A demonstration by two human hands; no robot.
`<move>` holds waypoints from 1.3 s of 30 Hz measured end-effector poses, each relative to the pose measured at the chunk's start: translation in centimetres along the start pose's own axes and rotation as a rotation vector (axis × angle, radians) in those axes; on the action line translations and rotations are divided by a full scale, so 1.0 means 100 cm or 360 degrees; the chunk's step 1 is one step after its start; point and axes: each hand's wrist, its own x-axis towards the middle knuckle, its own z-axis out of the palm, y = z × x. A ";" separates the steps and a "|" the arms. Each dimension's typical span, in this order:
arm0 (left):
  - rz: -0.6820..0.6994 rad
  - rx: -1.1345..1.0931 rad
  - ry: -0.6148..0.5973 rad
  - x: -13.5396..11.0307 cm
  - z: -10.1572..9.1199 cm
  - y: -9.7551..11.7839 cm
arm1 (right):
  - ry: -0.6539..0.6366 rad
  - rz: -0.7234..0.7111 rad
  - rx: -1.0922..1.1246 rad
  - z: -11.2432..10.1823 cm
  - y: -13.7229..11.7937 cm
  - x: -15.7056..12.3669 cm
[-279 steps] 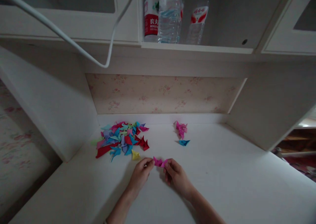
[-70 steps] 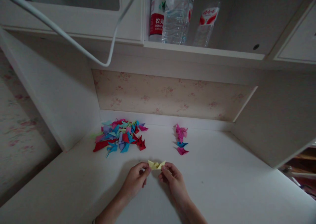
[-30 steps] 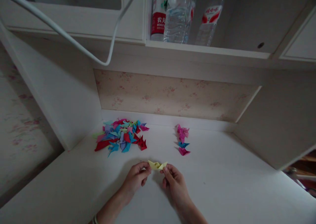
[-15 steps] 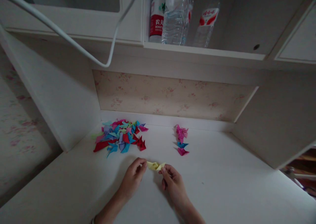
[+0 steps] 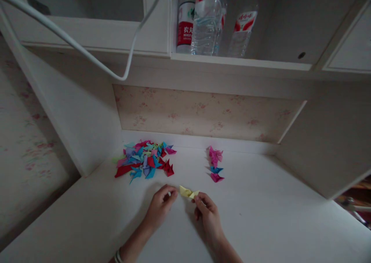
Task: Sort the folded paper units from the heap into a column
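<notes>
A folded yellow paper piece (image 5: pixel 188 192), shaped like a small origami figure, hangs over the white desk. My right hand (image 5: pixel 207 212) pinches its right end between thumb and forefinger. Just left of the piece is my left hand (image 5: pixel 162 203), its thumb and forefinger tips pressed together, with a small gap to the paper and nothing visible in them. Behind my left hand lies a pile of coloured paper origami (image 5: pixel 145 158), in red, blue, purple, pink and green. Beyond my right hand, a short column of pink and blue origami pieces (image 5: pixel 216 164) lies on the desk.
The white desk (image 5: pixel 275 209) is bounded by side panels and a floral back wall (image 5: pixel 185 112). Overhead, a shelf (image 5: pixel 246 61) holds several plastic bottles (image 5: pixel 205 27). A white curved tube (image 5: pixel 87 54) crosses the upper left.
My left fingers have let go of the yellow paper's left end, leaving a gap. The paper has moved slightly right in my right hand. The view has shifted a little.
</notes>
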 end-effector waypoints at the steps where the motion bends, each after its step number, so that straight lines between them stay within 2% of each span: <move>1: -0.0045 -0.0039 0.0000 0.000 0.000 0.000 | 0.0005 -0.0002 -0.0007 0.000 0.000 0.000; 4: -0.0101 -0.0077 0.0006 0.000 -0.001 -0.001 | -0.0028 0.0000 -0.0035 -0.001 0.003 0.000; 9: 0.0001 0.0031 -0.0054 0.001 0.001 -0.002 | -0.0068 0.0012 -0.0114 -0.001 0.008 0.001; 16: -0.0199 0.0029 -0.0147 0.003 0.001 -0.006 | 0.0010 0.0001 -0.0093 0.002 0.009 0.002; 20: -0.0271 0.0139 0.0000 0.022 -0.004 0.003 | 0.0124 0.0010 -0.0039 0.002 0.010 0.005; 23: -0.0122 0.0223 0.0065 0.044 0.000 0.017 | 0.0050 0.0010 -0.0210 0.004 0.006 0.001; 25: 0.0056 0.0286 -0.0066 0.059 0.012 0.024 | -0.0071 -0.0115 -0.0523 0.006 0.004 -0.005; 27: 0.0174 0.0364 -0.0256 0.072 0.030 0.028 | -0.0237 -0.0332 -0.0940 0.009 0.004 -0.013; 30: 0.0220 0.0526 -0.0482 0.086 0.063 0.025 | -0.0504 -0.0615 -0.1551 0.014 0.009 -0.022; 32: 0.0225 0.0611 -0.0574 0.092 0.083 0.019 | -0.0598 -0.0726 -0.1839 0.015 0.012 -0.023; 35: 0.0215 0.0642 -0.0601 0.097 0.106 0.007 | -0.0632 -0.0757 -0.2062 0.015 0.013 -0.022; 39: 0.0220 0.0636 -0.0550 0.098 0.120 -0.008 | -0.0665 -0.0704 -0.2214 0.015 0.013 -0.019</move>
